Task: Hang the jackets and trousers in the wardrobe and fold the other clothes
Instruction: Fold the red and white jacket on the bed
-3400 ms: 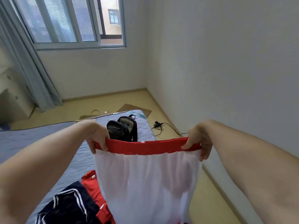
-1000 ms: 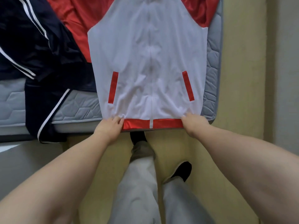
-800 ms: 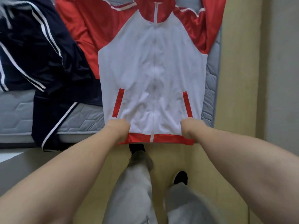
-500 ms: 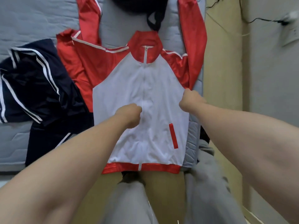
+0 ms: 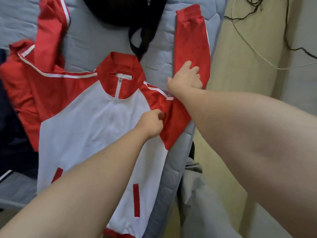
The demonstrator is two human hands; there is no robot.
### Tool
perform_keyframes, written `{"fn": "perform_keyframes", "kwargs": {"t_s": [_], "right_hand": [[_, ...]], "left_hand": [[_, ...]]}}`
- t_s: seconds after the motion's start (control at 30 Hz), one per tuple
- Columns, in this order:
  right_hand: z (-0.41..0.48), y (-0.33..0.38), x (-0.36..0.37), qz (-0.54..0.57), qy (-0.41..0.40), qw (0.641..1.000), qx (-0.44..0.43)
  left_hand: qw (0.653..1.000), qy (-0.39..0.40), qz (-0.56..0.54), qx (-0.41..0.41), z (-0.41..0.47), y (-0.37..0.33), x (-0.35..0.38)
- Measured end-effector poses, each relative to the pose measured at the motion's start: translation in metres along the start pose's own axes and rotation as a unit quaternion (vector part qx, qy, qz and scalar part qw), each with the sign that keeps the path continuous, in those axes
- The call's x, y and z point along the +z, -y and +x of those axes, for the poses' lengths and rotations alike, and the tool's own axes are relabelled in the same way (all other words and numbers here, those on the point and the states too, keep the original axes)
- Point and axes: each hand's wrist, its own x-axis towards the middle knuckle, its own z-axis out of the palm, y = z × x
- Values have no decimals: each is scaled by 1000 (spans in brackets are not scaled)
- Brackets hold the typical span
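The jacket (image 5: 96,127) lies lengthwise on the mattress (image 5: 89,36), collar away; left hand (image 5: 151,122) pinches its shoulder, right hand (image 5: 186,78) grips the sleeve (image 5: 190,40).

The jacket (image 5: 96,127) has a white body, red sleeves, collar, hem and pocket strips, and thin white piping, while the mattress (image 5: 89,40) is grey-blue, quilted in hexagons, with a white-striped navy garment (image 5: 12,143) at its left edge and a black bag (image 5: 123,11) at its far edge.
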Motion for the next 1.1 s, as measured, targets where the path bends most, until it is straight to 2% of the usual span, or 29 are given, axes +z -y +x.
{"fn": "perform_keyframes", "kwargs": {"t_s": [0.17,0.27,0.37,0.43,0.5,0.57,0.6,0.73,0.8,0.9,1.0,1.1], "right_hand": [[36,-9,-3,32,18,999,14],[25,-18,-20,136,15,991,12],[-19,-10,-41,243,-27,968,-60],[-63,-1,-43,271,-26,945,-182],[-109,6,-37,242,18,916,-321],[-148,12,-24,163,61,886,-429],[-164,14,-15,115,77,872,-470],[-210,11,22,-12,143,805,-575],[-231,5,40,-51,179,760,-622],[-259,-4,67,-133,240,710,-648],[-277,-12,87,-201,284,694,-631],[-289,-16,100,-256,305,685,-610]], "left_hand": [[998,28,-28,-49,14,-13,17],[985,26,-144,-94,9,-13,6],[930,-12,-339,-143,-9,-13,-25],[859,-15,-491,-143,-23,-7,-52],[787,-26,-608,-104,-36,7,-79],[747,-41,-660,-74,-51,27,-97],[744,-49,-662,-74,-58,38,-102],[782,-91,-598,-150,-90,89,-93],[765,-117,-604,-189,-104,120,-75],[709,-157,-645,-236,-130,162,-43],[655,-175,-683,-270,-157,197,-14],[559,-206,-740,-313,-183,228,7]]}}
